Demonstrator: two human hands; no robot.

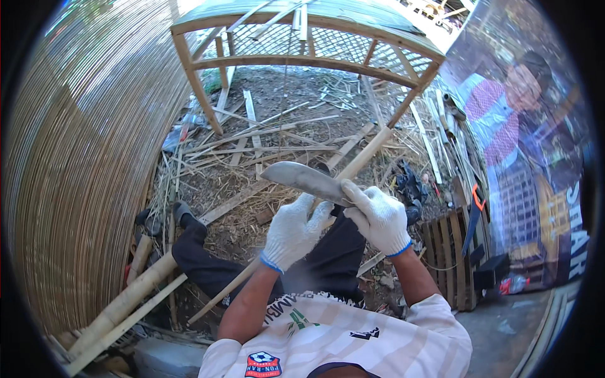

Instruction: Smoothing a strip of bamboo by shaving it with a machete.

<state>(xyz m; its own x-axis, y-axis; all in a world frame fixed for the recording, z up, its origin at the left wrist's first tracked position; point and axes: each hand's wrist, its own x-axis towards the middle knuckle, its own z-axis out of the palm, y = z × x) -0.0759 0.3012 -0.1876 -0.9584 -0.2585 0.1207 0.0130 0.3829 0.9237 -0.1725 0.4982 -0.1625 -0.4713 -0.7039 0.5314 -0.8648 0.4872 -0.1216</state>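
Observation:
Both my hands wear white knit gloves with blue cuffs and are close together above my lap. My right hand (381,220) grips a broad-bladed knife (305,181) near the base of its blade. The grey blade points left, its curved tip beyond my left hand; the handle is hidden. My left hand (290,234) is just below the blade, fingers curled and thumb raised. What it holds is mostly hidden. A pale bamboo pole (365,153) slants up and away behind the knife. A thin stick (224,293) reaches down-left from beneath my left forearm.
A wooden frame table (309,61) stands ahead, with strips on top. Split bamboo strips (252,123) and shavings litter the ground. A slatted bamboo wall (82,157) rises at left, beside a thick bamboo pole (126,305). At right are a slatted crate (449,258), a saw (474,217) and a printed banner (523,164).

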